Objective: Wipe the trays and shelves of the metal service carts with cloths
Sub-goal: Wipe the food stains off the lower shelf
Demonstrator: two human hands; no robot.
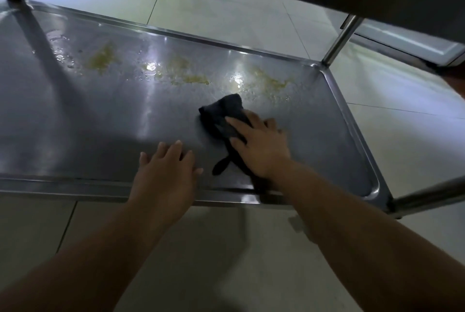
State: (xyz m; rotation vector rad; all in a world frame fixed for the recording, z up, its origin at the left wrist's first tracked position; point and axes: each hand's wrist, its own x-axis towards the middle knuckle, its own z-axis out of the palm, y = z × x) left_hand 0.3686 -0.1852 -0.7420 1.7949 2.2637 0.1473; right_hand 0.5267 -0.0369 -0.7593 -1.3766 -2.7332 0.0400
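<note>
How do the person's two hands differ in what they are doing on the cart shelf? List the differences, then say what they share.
The right hand presses a dark cloth against the shelf; the left hand lies bare, with nothing under it. The right hand reaches further in, toward the yellowish stains; the left hand stays near the front rim. Both lie palm down with fingers spread.

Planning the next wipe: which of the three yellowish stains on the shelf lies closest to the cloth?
The rightmost stain, just beyond the dark cloth under the right hand; the middle stain and left stain lie farther left.
</note>
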